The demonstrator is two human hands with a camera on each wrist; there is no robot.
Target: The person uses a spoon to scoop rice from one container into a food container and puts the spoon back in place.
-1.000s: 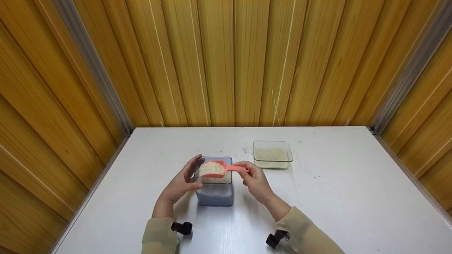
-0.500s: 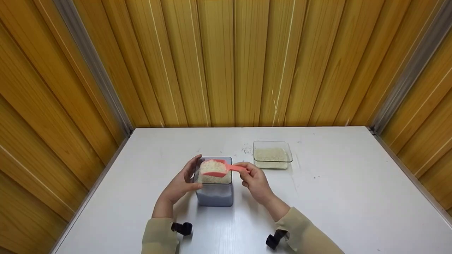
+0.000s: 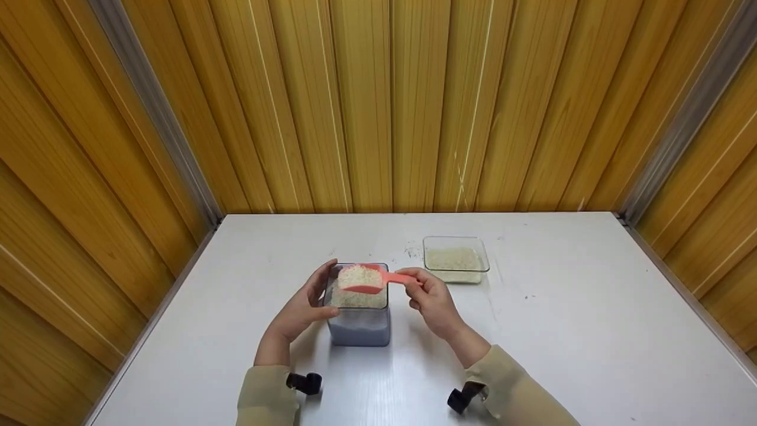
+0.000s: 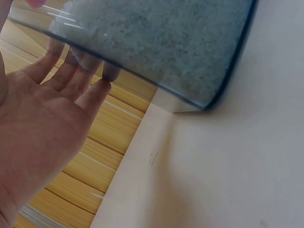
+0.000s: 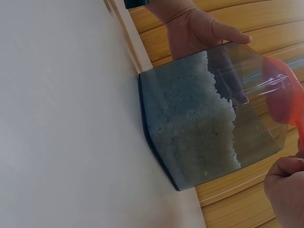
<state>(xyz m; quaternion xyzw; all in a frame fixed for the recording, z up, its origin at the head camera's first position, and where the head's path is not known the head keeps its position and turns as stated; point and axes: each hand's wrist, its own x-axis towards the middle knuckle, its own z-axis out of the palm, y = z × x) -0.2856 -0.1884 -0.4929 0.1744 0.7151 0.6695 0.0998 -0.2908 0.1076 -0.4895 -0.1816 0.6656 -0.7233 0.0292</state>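
Note:
A clear, blue-tinted square container (image 3: 359, 328), part full of white rice (image 5: 183, 118), stands upright on the table. My left hand (image 3: 297, 312) holds its left side, thumb at the near rim and fingers on the far side. In the left wrist view those fingertips (image 4: 110, 78) lie against the wall. With thumb and fingers my right hand (image 3: 436, 305) pinches the handle of a pink scoop (image 3: 364, 289). Heaped with rice, the scoop is roughly level over the container's mouth. The right wrist view shows its bowl behind the container's clear upper wall.
A shallow clear glass dish (image 3: 486, 260) with a layer of rice sits farther back to the right. The white table (image 3: 568, 331) meets wood-patterned panel walls (image 3: 414, 106) at the back and sides. Dark specks mark the tabletop near the dish.
The heaped scoop has risen slightly and shifted a little to the right and away from me, its bowl turning more level. The left hand and container have stayed put.

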